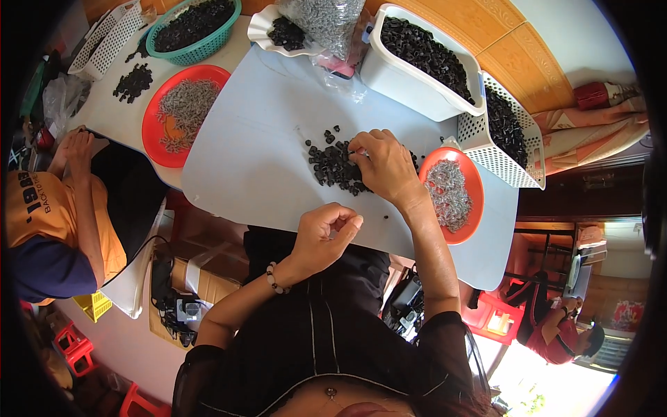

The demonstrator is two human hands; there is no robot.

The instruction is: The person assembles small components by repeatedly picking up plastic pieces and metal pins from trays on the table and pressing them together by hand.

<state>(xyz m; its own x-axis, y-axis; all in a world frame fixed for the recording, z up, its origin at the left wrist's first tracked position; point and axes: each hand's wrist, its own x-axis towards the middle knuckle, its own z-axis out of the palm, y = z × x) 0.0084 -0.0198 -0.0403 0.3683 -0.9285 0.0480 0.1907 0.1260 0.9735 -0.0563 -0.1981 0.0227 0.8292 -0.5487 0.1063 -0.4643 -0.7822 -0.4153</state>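
A loose pile of small black plastic parts (333,167) lies on the pale blue table. My right hand (385,167) reaches over its right side, thumb and fingers pinched together down among the parts; the piece at the fingertips is mostly hidden. Nearer to me, my left hand (323,240) is raised by the table's front edge with its fingers curled toward the thumb. Whatever lies inside that left hand is too small or covered to make out. Just right of my right forearm sits a red-orange plate (478,198) of small silvery metal pieces (448,191).
Along the back stand a white tub (417,97) and a white perforated basket (486,156), both holding black parts. A clear bag of metal pieces (323,28) is beside a scalloped dish (260,28). At left, a seated person (62,215) is near a red plate (154,139) and teal basket (198,50).
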